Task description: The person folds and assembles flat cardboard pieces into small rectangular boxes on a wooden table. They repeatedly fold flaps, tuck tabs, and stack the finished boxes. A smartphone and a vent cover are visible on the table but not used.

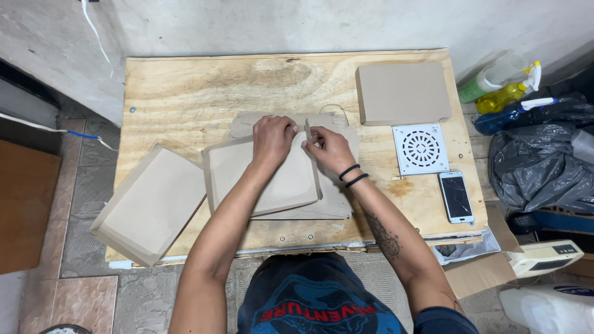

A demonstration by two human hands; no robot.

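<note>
- Left hand (272, 137): palm down, fingers curled, pressing flat, knuckles facing up.
- Right hand (325, 145): beside the left, nearly touching it, fingertips pinched together.
- Two dark bands circle the right wrist; a tattoo marks that forearm.
- Both bare forearms reach forward and angle inward, so the hands meet in the middle.

A plywood table (185, 80) carried 3 cardboard boxes; right of the middle box (266, 176) lay a white grate (421, 148) and phone (456, 196).
</note>
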